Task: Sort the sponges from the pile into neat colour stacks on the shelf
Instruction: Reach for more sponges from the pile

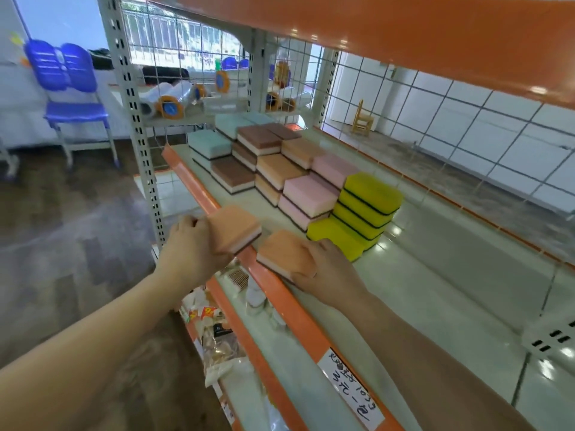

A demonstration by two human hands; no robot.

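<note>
A: What's hidden or unclear?
B: Left hand's [194,244] fingers sit behind its orange sponge [235,229], so only knuckles show. Lower-shelf packets [217,343] at 6 o'clock are blurred, partly cut by the shelf's orange edge [289,303]. Rolls [169,102] behind the wire grid at 11 o'clock look hazy.
A: Hand poses?
B: Left hand grips that sponge over the shelf edge, tilted, arm reaching from 7 o'clock. Right hand [329,272] pinches a second orange sponge [284,256], thumb on its near side; it rests on the shelf [435,275] just beside the edge, near the yellow stack [364,209].
A: Sorted stacks?
B: Toward 12 o'clock: pink [311,194], orange [280,172], brown [245,150], pale teal [210,144].
A: Any writing?
B: Handwritten white label [351,387] at 5 o'clock; reads approx. "3元一包", rest illegible.
</note>
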